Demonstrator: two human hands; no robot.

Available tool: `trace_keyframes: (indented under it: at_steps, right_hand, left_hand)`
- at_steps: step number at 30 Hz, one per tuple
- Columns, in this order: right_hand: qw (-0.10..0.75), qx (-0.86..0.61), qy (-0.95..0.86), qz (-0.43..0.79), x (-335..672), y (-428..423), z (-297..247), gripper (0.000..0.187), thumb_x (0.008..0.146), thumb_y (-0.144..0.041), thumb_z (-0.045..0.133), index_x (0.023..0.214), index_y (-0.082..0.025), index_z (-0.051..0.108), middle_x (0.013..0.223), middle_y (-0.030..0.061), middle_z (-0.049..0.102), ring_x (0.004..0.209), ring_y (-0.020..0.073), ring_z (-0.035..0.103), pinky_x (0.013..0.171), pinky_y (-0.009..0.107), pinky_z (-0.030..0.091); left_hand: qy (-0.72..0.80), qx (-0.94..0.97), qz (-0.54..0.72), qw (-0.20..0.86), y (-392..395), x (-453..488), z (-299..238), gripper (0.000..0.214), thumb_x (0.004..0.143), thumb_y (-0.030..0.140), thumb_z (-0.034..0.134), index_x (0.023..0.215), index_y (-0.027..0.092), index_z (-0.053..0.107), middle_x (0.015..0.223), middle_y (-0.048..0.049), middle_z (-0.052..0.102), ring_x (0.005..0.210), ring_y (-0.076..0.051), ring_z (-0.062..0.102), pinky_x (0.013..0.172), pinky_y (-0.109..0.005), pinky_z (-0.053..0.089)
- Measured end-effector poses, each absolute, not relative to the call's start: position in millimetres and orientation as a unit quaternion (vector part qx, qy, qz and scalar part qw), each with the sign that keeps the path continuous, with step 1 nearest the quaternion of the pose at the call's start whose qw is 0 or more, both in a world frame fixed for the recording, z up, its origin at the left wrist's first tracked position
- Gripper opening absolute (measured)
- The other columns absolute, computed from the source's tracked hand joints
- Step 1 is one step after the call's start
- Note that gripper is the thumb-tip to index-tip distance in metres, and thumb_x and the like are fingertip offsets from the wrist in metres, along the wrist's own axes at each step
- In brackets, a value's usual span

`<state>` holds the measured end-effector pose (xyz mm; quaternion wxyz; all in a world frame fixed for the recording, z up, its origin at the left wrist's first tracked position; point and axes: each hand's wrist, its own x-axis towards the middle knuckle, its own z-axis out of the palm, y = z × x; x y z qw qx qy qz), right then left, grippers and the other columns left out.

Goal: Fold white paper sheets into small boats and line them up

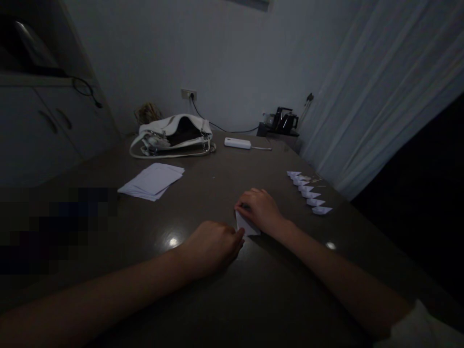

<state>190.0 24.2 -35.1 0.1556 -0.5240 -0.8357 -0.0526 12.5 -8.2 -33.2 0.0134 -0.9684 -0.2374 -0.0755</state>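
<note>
A small folded piece of white paper [248, 226] lies on the dark table between my hands. My right hand [261, 210] is closed over its upper side, fingertips pressing at the top left corner. At the lower left corner my left hand [217, 245] pinches the edge between thumb and curled fingers. Both hands partly cover the sheet, so its full shape is hidden. Off to the right stands a slanting row of several folded paper boats [311, 195]. A loose stack of white paper sheets [154, 181] rests on the left.
Behind the stack sits a white handbag [174, 137], its strap lying on the table [232, 179]. A white power strip or similar slim device [237, 143] with a short strap is at the back. A black kettle [286, 120] stands beyond, beside a sheer curtain [348, 106].
</note>
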Motion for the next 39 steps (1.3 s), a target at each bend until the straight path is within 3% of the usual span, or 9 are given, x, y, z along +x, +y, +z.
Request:
trace_keyframes:
  at_steps: [11, 22, 32, 39]
  right_hand:
    - [0.169, -0.516, -0.837, -0.073, 186.3, 21.0, -34.0, 0.004, 0.083, -0.023, 0.065, 0.085, -0.020, 0.064, 0.091, 0.0002, 0.066, 0.091, 0.0183, 0.053, 0.077, 0.030, 0.029]
    - [0.108, -0.460, -0.881, 0.003, 192.2, 12.0, -23.5, 0.009, 0.082, -0.024, 0.065, 0.078, -0.019, 0.060, 0.082, -0.0006, 0.064, 0.080, 0.0156, 0.055, 0.070, 0.028, 0.028]
    - [0.171, -0.433, -0.880, 0.090, 196.2, 18.5, -33.0, 0.009, 0.083, -0.017, 0.062, 0.076, -0.015, 0.057, 0.075, -0.0003, 0.059, 0.069, 0.0105, 0.052, 0.062, 0.021, 0.033]
    - [0.120, -0.422, -0.892, 0.106, 202.1, 13.2, -22.4, 0.009, 0.080, -0.021, 0.065, 0.077, -0.017, 0.058, 0.081, -0.0001, 0.059, 0.075, 0.0118, 0.053, 0.063, 0.022, 0.034]
  left_hand:
    - [-0.243, -0.967, -0.076, 0.008, -6.9, 11.7, -36.1, 0.029, 0.094, 0.024, 0.036, 0.095, 0.014, 0.064, 0.071, -0.0048, 0.068, 0.055, -0.018, 0.063, 0.047, -0.026, 0.043]
    - [-0.253, -0.965, -0.065, -0.004, -6.2, 11.4, -34.0, 0.026, 0.093, 0.023, 0.039, 0.100, 0.016, 0.063, 0.077, -0.0047, 0.069, 0.059, -0.019, 0.064, 0.050, -0.027, 0.047]
    - [-0.251, -0.966, -0.066, -0.007, -6.8, 10.3, -36.1, 0.029, 0.093, 0.024, 0.036, 0.106, 0.015, 0.061, 0.077, -0.0045, 0.069, 0.061, -0.020, 0.065, 0.051, -0.030, 0.049]
    - [-0.235, -0.970, -0.063, 0.022, -6.6, 8.8, -36.9, 0.020, 0.092, 0.021, 0.042, 0.092, 0.016, 0.062, 0.076, -0.0038, 0.068, 0.058, -0.018, 0.064, 0.050, -0.028, 0.047]
